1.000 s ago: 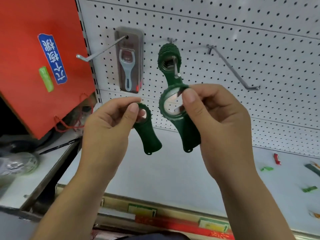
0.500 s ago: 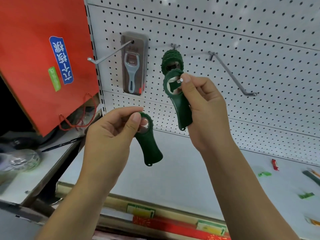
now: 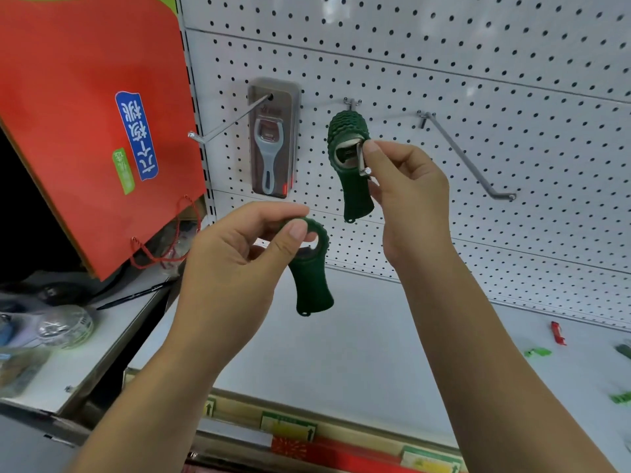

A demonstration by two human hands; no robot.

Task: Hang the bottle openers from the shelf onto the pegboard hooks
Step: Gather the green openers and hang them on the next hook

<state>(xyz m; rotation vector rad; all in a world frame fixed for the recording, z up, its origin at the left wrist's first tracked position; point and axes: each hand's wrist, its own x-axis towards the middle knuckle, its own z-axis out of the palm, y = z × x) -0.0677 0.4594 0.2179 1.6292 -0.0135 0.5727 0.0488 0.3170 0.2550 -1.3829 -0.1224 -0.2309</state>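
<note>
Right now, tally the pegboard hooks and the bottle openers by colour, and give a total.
Pegboard hooks: 3 (left hook, middle hook, right hook)
Grey bottle opener, packaged: 1
Green bottle opener in the left hand: 1
Green stack on the middle hook, pinched by the right hand: too overlapped to count
Total counted: 5

One wide-angle camera, worn on the head, faces the pegboard [image 3: 478,80] from close by, tilted slightly down. The white shelf [image 3: 341,353] below the pegboard fills the lower part of its view.
</note>
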